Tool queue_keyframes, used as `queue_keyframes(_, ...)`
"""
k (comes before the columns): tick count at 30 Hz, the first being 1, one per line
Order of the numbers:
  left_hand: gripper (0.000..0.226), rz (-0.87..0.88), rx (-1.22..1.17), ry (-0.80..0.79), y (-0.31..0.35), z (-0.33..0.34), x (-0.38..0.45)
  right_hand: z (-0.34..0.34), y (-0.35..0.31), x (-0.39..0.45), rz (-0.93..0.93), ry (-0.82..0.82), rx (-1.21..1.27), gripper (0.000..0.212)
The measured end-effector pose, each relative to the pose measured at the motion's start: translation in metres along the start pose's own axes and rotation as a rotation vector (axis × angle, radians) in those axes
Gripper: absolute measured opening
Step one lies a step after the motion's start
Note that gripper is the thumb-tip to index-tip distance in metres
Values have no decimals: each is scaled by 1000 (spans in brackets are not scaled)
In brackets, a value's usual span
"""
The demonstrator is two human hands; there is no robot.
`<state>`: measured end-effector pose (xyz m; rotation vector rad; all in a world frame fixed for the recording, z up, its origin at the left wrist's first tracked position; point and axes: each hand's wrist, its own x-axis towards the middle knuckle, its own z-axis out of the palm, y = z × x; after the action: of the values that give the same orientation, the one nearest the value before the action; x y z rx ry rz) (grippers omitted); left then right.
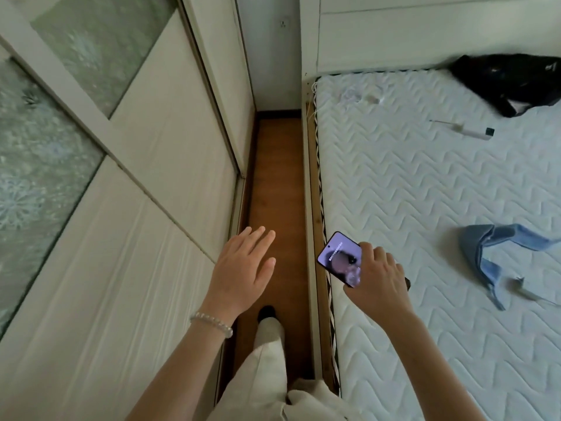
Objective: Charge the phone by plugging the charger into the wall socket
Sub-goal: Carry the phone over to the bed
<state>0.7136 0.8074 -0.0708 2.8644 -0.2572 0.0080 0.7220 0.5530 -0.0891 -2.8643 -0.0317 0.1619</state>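
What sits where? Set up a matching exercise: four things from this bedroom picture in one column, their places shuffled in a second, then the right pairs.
Things:
1. Lit dark smartphone
2. Black cloth bag
3. White wall socket
4. Clear bead bracelet

Places:
A. On the far wall beyond the wooden floor strip
B. Left wrist
C. In the right hand grip
D. Mattress corner near the white headboard

Pairs: 1-C, 2-D, 3-A, 4-B
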Motion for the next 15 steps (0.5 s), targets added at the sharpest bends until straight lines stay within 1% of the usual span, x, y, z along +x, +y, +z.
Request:
queue_keyframes(5, 52, 28, -13, 5, -25, 3, 67, 0, -9, 56, 29, 16, -23, 62)
queue_keyframes(8, 51, 85, -17, 13, -44, 0, 117, -1, -20, 99, 73, 39, -39, 62)
queue_keyframes(11, 50, 136, -9, 25, -68, -8, 175, -6, -35, 145, 108, 70, -46, 62)
queue_keyframes(15, 50, 146, -23, 66, -105, -26, 239, -14, -58, 208, 126, 96, -40, 66)
